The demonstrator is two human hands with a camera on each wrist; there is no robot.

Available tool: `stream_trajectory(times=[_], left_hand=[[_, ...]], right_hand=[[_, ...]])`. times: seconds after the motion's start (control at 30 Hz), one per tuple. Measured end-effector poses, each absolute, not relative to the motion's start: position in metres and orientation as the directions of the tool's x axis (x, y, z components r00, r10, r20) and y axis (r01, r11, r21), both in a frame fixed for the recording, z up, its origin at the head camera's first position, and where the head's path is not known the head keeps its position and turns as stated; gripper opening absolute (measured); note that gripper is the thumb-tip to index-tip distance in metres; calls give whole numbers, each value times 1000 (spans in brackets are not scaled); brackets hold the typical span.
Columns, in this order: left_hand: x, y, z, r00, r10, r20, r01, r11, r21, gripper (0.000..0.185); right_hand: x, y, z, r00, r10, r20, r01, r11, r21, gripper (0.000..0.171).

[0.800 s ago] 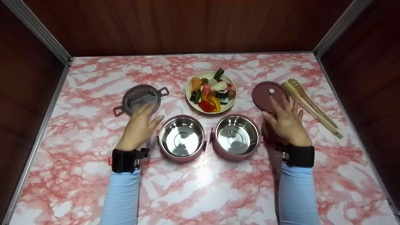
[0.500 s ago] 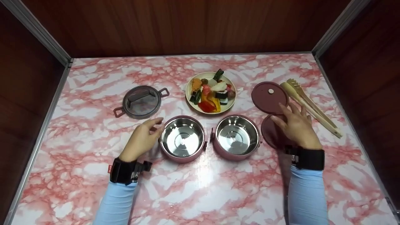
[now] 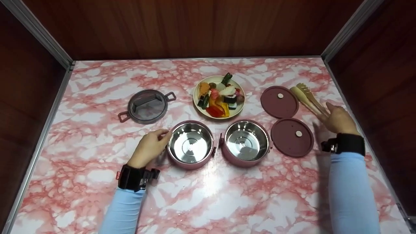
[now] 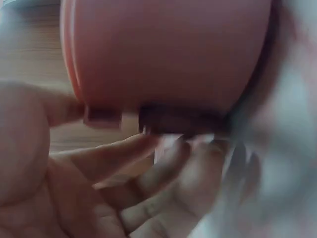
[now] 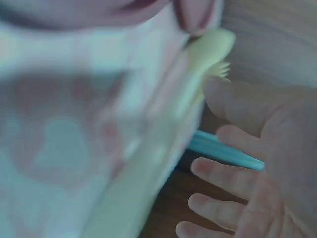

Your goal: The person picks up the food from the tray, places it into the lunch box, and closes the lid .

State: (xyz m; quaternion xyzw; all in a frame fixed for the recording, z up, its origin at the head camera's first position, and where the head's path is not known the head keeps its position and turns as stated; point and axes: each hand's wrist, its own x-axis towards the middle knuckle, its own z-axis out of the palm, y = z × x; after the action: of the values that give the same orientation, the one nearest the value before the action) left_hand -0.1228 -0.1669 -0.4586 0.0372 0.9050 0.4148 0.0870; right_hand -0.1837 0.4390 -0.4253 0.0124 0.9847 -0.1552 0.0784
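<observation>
Your left hand (image 3: 150, 147) sits on the bench (image 3: 208, 201) right beside the left bowl (image 3: 190, 144). Its fingers (image 4: 148, 163) are loosely bent and lie against the pink side of that bowl (image 4: 168, 54), near its little clip, but they do not wrap round it. Your right hand (image 3: 338, 121) is over by the tongs (image 3: 307, 97), at the right side of the bench. Its fingers (image 5: 233, 183) are spread and loose, and the pale tongs (image 5: 163, 129) lie just beside them; you cannot tell if they touch, because the close view is blurry. The two steel bowls stand side by side in front of you, the right bowl (image 3: 246, 142) just next to the left one. Two round pink lids lie flat to the right of them, the near lid (image 3: 292, 137) close to the right bowl and the far lid (image 3: 279, 101) behind it. A plate (image 3: 198, 104) of toy food sits behind the bowls. A clear lid (image 3: 147, 105) with two handles lies at the back left.
</observation>
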Motion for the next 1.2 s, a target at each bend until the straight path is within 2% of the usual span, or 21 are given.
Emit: stream_trajectory(times=[0.07, 0.13, 0.3, 0.4, 0.57, 0.73, 0.87, 0.97, 1.07, 1.2], left_hand=[[-126, -166, -455, -981, 141, -136, -1, 687, 727, 39], [-130, -165, -451, -979, 147, -145, 3, 715, 699, 40], [-138, -161, -442, -972, 186, -140, 57, 772, 634, 44], [-141, -160, -439, -969, 196, -154, 61, 785, 616, 42], [-144, -160, -433, -961, 235, -149, 94, 778, 621, 28], [-145, -160, -436, -958, 252, -136, 111, 764, 636, 25], [-145, -165, -439, -951, 278, -133, 128, 748, 651, 27], [-145, -168, -441, -945, 309, -108, 165, 735, 658, 26], [-147, -170, -443, -941, 325, -88, 187, 722, 666, 27], [-148, -170, -443, -940, 326, -102, 178, 722, 668, 27]], right_hand=[[-188, 448, -431, -983, 13, -185, 70, 951, -302, 71], [-193, 454, -437, -981, 23, -193, 83, 948, -307, 61], [-198, 460, -450, -991, 22, -131, 63, 947, -314, 45], [-198, 460, -453, -994, 29, -103, 60, 948, -313, 51], [-196, 455, -451, -986, 77, -147, 126, 924, -361, 60], [-182, 443, -437, -978, 145, -148, 194, 896, -401, 61], [-158, 413, -420, -967, 253, -44, 246, 864, -440, 61], [-140, 381, -406, -950, 301, 78, 226, 841, -492, 57], [-128, 351, -392, -946, 274, 172, 150, 843, -517, 53], [-120, 325, -386, -969, 171, 177, 65, 870, -488, 55]])
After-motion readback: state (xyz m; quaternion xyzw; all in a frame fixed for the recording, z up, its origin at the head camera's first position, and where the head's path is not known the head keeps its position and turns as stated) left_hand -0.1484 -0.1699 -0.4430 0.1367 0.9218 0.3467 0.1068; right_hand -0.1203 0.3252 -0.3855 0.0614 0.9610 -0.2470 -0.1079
